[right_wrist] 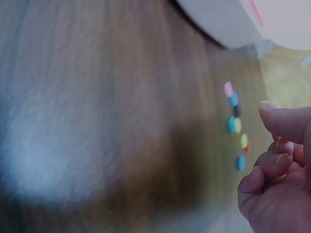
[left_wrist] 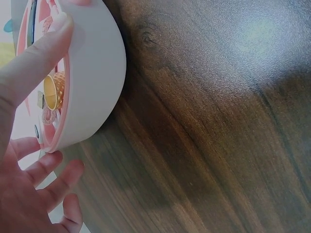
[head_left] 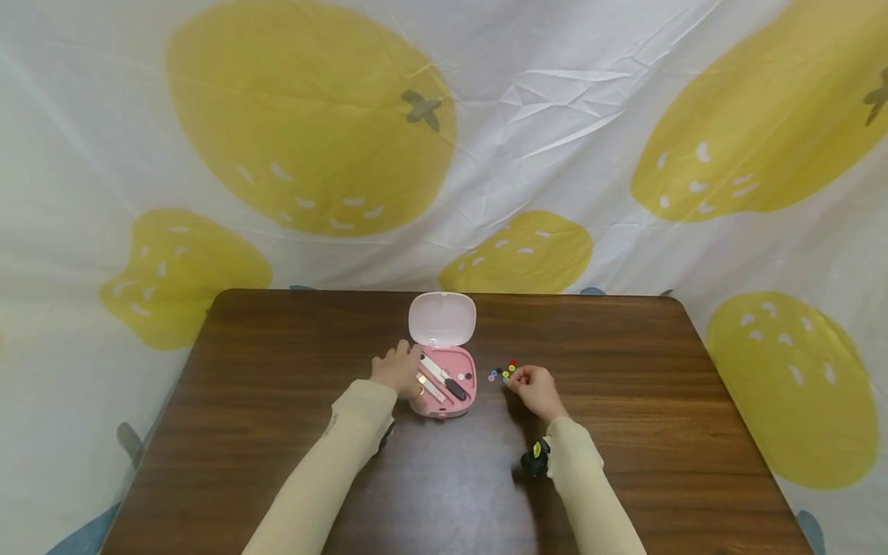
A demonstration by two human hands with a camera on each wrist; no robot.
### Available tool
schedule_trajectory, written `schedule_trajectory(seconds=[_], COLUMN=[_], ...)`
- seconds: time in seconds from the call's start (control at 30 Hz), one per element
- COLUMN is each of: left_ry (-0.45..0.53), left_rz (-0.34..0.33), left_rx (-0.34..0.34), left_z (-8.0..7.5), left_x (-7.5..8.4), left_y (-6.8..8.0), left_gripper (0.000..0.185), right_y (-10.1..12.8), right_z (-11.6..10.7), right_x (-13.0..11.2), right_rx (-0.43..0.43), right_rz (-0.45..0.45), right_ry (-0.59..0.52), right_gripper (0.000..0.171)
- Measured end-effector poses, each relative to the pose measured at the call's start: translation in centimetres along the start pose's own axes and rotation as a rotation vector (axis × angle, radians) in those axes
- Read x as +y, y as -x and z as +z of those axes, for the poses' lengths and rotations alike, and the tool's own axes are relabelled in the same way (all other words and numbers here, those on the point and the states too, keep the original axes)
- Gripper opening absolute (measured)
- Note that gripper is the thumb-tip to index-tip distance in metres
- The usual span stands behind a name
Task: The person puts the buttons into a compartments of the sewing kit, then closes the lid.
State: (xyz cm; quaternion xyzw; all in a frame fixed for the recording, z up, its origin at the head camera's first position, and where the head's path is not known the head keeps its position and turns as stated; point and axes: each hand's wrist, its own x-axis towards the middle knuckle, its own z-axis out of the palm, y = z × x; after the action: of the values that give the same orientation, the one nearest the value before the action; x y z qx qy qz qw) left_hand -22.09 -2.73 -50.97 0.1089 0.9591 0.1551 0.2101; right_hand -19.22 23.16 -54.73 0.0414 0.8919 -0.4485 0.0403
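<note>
A pink and white sewing kit box (head_left: 475,391) lies open on the table, its pale pink lid (head_left: 442,319) tipped back. My left hand (head_left: 398,371) grips its left side. In the left wrist view, the thumb (left_wrist: 46,46) lies over the rim and the other fingers bend at the side, near a gold thimble (left_wrist: 54,91). A black-handled white tool (head_left: 444,376) and a white strip (head_left: 432,388) lie inside. My right hand (head_left: 537,391) is over several small coloured buttons (right_wrist: 238,125), fingers curled and thumb extended. Whether it pinches a button is hidden.
The brown wooden table (head_left: 291,339) runs to a white curtain (head_left: 541,116) with yellow fruit prints behind it. Two small buttons (head_left: 465,376) lie in the box's right compartment. A dark device (head_left: 534,460) is on the right wrist.
</note>
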Motion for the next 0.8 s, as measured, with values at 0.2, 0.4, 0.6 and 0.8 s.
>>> schedule_trajectory(seconds=[0.2, 0.4, 0.6, 0.8], left_ry=[0.004, -0.005, 0.000, -0.001], left_rz=[-0.003, 0.006, 0.003, 0.000], left_rx=[-0.001, 0.010, 0.004, 0.004], left_z=[-0.1, -0.1, -0.1, -0.1], left_x=[0.1, 0.0, 0.0, 0.0], left_y=[0.1, 0.1, 0.2, 0.1], left_gripper=[0.108, 0.109, 0.107, 0.107], right_y=[-0.3, -0.6, -0.5, -1.0], right_z=[0.2, 0.6, 0.9, 1.4], right_x=[-1.4, -2.2, -2.6, -3.3], right_rx=[-0.007, -0.031, -0.045, -0.057], right_rz=[-0.048, -0.058, -0.169, -0.124], right_ry=[-0.012, -0.029, -0.119, -0.083], right_gripper=[0.010, 0.010, 0.014, 0.013])
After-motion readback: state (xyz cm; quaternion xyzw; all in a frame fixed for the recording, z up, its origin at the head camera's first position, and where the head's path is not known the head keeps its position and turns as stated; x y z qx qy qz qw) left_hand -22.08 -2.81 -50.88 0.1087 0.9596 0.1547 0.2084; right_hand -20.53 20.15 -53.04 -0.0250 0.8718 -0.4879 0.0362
